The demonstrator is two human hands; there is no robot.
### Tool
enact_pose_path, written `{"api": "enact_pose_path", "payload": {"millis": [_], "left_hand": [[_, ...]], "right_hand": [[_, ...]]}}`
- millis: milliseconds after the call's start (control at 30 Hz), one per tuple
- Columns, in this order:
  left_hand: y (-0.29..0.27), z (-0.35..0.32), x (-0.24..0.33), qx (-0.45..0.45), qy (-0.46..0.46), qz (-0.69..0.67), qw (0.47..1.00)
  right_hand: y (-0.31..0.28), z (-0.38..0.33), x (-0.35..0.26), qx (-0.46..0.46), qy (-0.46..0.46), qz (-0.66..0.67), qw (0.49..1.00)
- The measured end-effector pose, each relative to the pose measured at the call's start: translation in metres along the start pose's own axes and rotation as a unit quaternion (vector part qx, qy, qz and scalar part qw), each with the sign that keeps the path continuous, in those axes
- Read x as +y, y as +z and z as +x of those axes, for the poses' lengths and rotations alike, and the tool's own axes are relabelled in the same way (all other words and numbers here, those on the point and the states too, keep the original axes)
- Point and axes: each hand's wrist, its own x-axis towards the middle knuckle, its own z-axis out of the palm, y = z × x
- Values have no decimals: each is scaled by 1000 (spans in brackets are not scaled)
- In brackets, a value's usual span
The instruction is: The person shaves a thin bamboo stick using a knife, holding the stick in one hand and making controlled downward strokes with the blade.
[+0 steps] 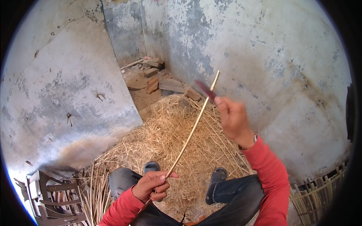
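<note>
A long, thin pale stick (191,132) slants up and to the right in front of me. My left hand (154,185) is closed round its lower part, and the low end runs back past my wrist. Up near the far tip, my right hand (233,117) grips a knife with a dark reddish blade (204,89). The blade crosses the stick a little below its tip; whether it touches the stick, I cannot tell. The knife's handle is hidden inside my fingers, and the blade is slightly blurred.
Shavings (166,128) cover the floor between my feet. Bundled sticks (98,184) lie at the left beside a wooden chair (62,201). A slatted basket (318,197) stands at the lower right. Bricks (152,71) are heaped in the far corner between worn walls (256,56).
</note>
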Motion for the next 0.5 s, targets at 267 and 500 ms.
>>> {"api": "enact_pose_path", "payload": {"millis": [267,500], "left_hand": [[1,-3,3,26,21,-2,999],[-2,-1,1,21,26,-3,999]], "right_hand": [[7,-9,-14,-64,-3,42,997],[23,-27,-2,-59,-11,41,997]]}}
